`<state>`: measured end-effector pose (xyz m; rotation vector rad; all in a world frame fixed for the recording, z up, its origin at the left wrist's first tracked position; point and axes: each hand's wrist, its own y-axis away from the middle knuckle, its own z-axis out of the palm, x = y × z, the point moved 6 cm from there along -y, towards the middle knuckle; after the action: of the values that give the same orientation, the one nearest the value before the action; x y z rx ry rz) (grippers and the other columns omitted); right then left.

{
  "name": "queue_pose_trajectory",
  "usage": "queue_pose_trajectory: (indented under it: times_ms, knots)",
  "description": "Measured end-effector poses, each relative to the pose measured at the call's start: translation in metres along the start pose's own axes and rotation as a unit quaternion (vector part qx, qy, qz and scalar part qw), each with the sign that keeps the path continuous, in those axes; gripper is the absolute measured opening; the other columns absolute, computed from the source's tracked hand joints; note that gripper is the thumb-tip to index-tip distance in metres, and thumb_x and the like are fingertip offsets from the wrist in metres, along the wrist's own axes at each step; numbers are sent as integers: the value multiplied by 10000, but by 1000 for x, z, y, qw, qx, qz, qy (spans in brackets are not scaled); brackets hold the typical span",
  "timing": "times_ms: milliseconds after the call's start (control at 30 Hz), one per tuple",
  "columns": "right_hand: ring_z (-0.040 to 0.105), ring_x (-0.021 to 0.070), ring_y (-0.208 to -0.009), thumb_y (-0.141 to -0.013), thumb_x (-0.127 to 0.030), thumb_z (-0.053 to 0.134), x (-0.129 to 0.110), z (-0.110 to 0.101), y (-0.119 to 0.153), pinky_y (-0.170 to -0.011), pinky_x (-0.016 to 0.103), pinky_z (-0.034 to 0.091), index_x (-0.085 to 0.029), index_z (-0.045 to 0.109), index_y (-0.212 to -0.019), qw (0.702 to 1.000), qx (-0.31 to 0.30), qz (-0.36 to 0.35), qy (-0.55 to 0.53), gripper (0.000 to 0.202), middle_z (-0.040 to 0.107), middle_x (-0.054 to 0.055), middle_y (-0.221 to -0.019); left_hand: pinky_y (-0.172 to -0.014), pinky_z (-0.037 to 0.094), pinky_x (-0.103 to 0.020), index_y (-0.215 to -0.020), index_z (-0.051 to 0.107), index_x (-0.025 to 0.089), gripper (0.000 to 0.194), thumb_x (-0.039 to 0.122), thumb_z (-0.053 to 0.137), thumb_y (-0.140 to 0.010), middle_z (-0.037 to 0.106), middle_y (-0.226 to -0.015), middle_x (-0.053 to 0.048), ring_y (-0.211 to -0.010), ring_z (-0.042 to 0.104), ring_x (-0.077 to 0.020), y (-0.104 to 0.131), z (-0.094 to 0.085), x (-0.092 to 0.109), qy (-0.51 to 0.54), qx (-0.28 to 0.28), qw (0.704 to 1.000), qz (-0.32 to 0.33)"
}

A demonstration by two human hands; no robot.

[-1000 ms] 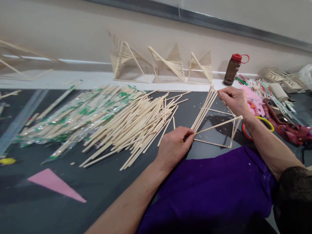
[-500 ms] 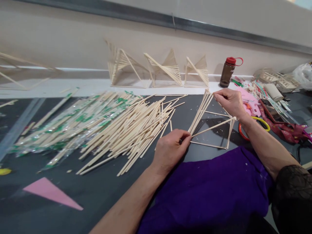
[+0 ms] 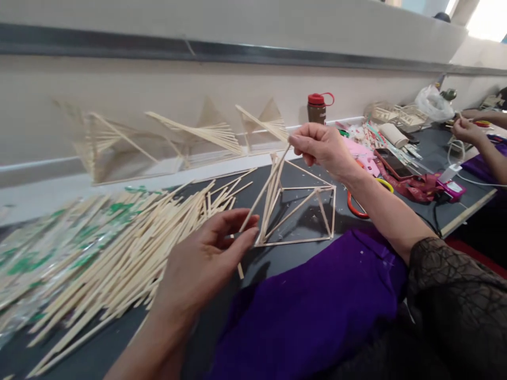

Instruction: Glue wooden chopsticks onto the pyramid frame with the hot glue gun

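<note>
Right hand [image 3: 322, 150]: your fingers clamped on the stick's [image 3: 259, 198] upper end.
Left hand [image 3: 202, 258]: now off the frame [image 3: 293, 243], your thumb and fingers apart around the stick's lower end.
Frame: on the table [image 3: 216, 316], beside the stick.

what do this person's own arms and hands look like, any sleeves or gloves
The left hand and right hand are both bare, without gloves. On the right, a black, partly see-through sleeve with a web-like pattern stops well short of the wrist, leaving much of the right forearm uncovered. The left forearm shows no sleeve within the picture.
</note>
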<state>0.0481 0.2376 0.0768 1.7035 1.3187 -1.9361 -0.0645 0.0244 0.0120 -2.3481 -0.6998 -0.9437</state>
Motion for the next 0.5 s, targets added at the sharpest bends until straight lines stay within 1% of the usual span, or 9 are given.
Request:
queue_pose_trajectory:
  times_ms: [67, 100, 133, 200, 233, 300, 367, 433, 500]
  knots:
    - [438, 24, -489, -918, -237, 657, -8, -1, 0, -474, 146, 363, -155, 558, -747, 1000, 6, -12, -9, 213, 528, -60, -626, -812, 588, -415, -1056, 746, 262, 473, 535, 657, -680, 804, -959, -30, -819, 750, -247, -3, -2, 17, 6, 2, 1000, 0]
    - [441, 29, -489, -914, -259, 670, -13, -1, 1, -474, 154, 368, -159, 560, -750, 1000, 9, -20, -13, 221, 528, -60, -626, -879, 571, -441, -1060, 756, 266, 466, 526, 658, -687, 802, -972, -32, -861, 748, -254, -3, -5, 29, 3, 20, 1000, 11]
    - [446, 37, -491, -904, -286, 690, -18, -1, 2, -475, 165, 376, -166, 564, -752, 999, 10, -31, -20, 232, 533, -57, -628, -914, 559, -447, -1048, 769, 268, 438, 511, 660, -700, 801, -968, -30, -889, 746, -253, -3, -8, 41, 5, 44, 999, 26]
    - [456, 62, -499, -874, -334, 732, -30, 2, 4, -474, 198, 396, -191, 571, -750, 998, 4, -59, -34, 248, 556, -49, -642, -903, 569, -405, -1040, 783, 261, 382, 458, 672, -732, 799, -949, -26, -896, 743, -227, -3, -11, 64, 41, 79, 995, 46]
    - [457, 70, -499, -865, -345, 742, -35, 4, 5, -473, 210, 402, -200, 573, -750, 997, -3, -71, -39, 251, 564, -46, -646, -859, 583, -370, -1034, 787, 253, 359, 428, 681, -740, 797, -921, -23, -859, 743, -207, -3, -11, 73, 68, 95, 992, 50]
    - [453, 69, -496, -877, -343, 732, -42, 9, 7, -479, 213, 403, -195, 580, -763, 996, -22, -83, -34, 241, 563, -50, -650, -716, 594, -298, -1012, 791, 227, 325, 378, 698, -740, 783, -836, -14, -716, 720, -160, -3, -8, 85, 124, 116, 984, 51]
    - [443, 47, -499, -912, -311, 695, -44, 13, 9, -496, 190, 390, -164, 594, -801, 996, -37, -81, -14, 211, 540, -63, -645, -544, 542, -235, -985, 795, 201, 294, 340, 697, -746, 743, -726, 6, -543, 630, -108, -4, -1, 90, 172, 122, 976, 53]
    - [445, 33, -513, -935, -264, 664, -41, 16, 12, -516, 172, 378, -140, 609, -847, 996, -49, -75, 9, 161, 521, -73, -644, -430, 444, -196, -963, 798, 184, 268, 316, 697, -753, 683, -633, 29, -442, 514, -69, -5, 7, 88, 217, 122, 967, 50]
    - [458, 33, -538, -940, -201, 639, -37, 18, 17, -541, 169, 381, -130, 617, -858, 995, -59, -69, 31, 110, 524, -72, -655, -389, 369, -184, -944, 797, 174, 258, 313, 715, -743, 634, -584, 45, -413, 450, -53, -5, 16, 78, 261, 118, 958, 32]
